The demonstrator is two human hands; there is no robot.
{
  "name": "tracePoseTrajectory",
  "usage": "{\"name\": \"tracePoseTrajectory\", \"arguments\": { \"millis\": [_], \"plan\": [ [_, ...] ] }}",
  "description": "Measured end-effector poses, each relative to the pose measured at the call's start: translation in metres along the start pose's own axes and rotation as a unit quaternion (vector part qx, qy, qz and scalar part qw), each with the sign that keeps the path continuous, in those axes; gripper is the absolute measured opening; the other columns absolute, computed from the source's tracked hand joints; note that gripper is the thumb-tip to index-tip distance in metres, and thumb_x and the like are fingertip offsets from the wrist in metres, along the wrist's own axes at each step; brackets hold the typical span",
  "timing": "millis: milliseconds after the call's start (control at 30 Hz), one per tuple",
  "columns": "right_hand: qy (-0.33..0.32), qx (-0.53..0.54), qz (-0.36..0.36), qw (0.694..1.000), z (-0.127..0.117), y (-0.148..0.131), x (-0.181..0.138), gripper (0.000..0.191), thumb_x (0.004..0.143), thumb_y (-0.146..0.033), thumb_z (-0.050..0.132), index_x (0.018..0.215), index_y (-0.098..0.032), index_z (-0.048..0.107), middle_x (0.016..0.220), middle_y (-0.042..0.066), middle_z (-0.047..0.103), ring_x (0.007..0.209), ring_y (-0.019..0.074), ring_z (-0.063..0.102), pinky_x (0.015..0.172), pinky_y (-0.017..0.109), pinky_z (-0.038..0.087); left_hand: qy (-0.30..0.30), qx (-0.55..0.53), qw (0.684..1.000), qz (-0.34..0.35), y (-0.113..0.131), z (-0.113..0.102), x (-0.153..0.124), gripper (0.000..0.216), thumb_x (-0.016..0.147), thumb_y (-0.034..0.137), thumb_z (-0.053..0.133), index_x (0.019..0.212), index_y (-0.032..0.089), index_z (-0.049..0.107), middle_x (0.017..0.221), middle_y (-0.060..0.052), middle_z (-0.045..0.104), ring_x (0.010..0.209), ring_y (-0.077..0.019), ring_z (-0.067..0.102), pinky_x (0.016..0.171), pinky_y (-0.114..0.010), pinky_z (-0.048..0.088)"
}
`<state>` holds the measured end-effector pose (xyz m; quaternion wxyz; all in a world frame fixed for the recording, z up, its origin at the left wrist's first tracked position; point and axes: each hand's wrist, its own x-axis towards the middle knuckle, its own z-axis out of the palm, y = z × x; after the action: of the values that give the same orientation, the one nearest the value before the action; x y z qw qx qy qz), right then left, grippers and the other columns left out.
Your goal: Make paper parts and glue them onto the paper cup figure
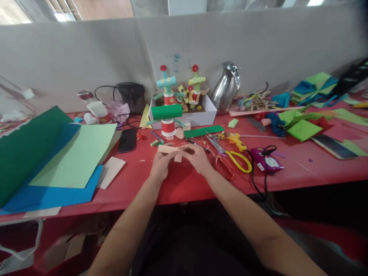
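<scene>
As forearms [126, 226] converge over red table [184, 193], left hand [161, 165] and right hand [197, 159] pinch pale strip [166, 149].

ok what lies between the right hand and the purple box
In the head view, yellow-handled scissors, a red loop handle and, nearest the box, a black cord; a yellow glue gun lies farther back.

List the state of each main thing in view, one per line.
Pale strip: held by left hand and right hand
Green tube: rolled, lying crosswise
White box: open-topped, holding things
Steel jug: upright
Yellow glue gun: lying down
Yellow-handled scissors: lying down, blade opening unclear
Dark phone by the green sheets: flat, screen dark
</scene>
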<state>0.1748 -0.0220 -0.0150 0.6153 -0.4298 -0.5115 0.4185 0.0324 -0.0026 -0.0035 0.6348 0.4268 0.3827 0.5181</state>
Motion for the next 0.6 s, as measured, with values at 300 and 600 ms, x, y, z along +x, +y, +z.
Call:
{"name": "tracePoseTrajectory", "arguments": {
  "millis": [300,600],
  "plan": [
    [-0.001,0.110,0.095,0.989,0.000,-0.003,-0.002,0.024,0.067,-0.035,0.078,0.088,-0.024,0.071,0.075,-0.001,0.067,0.073,0.0168,0.063,0.075,0.034,0.054,0.008,0.013,1.000,-0.023,0.000,-0.007,0.004,0.035,0.050,0.027,0.090,0.077,0.010,0.076,0.075,-0.008,0.075,0.066,-0.0172,0.066,0.067,-0.030,0.052],
    [0.101,0.073,0.083,0.989,-0.009,-0.008,0.001,0.028,0.071,-0.049,0.074,0.070,-0.021,0.069,0.063,0.001,0.066,0.057,0.0144,0.058,0.058,0.029,0.048,0.020,-0.023,0.999,-0.035,0.000,-0.015,0.010,0.035,0.044,0.022,0.091,0.074,0.013,0.075,0.073,-0.007,0.074,0.064,-0.0170,0.066,0.061,-0.028,0.051]
  ]
}}
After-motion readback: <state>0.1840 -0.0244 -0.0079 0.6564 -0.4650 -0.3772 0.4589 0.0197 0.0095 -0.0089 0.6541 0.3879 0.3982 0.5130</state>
